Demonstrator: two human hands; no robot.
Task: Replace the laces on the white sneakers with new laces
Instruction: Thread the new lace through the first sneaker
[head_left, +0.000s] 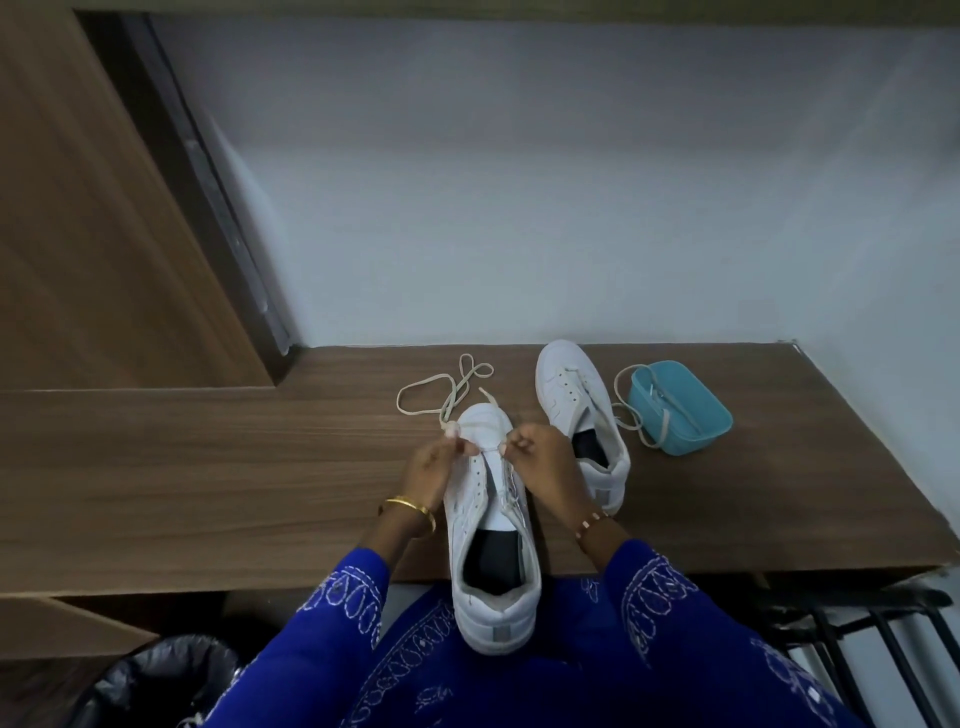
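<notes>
A white sneaker (491, 561) lies lengthwise in front of me, its heel hanging over the table's near edge and its toe pointing away. My left hand (434, 465) pinches a cream lace (441, 387) at the sneaker's left eyelets; the lace loops across the table beyond the toe. My right hand (537, 457) pinches the lace at the right side of the tongue. A second white sneaker (582, 410) lies to the right, with no hand on it. Another lace (631, 415) trails from it toward a blue container.
The wooden table (234, 467) runs left to right against a pale wall. A small blue container (680, 408) with a lace in it stands at the right. A black-lined bin (161, 680) stands below left, and a dark rack (878, 639) below right.
</notes>
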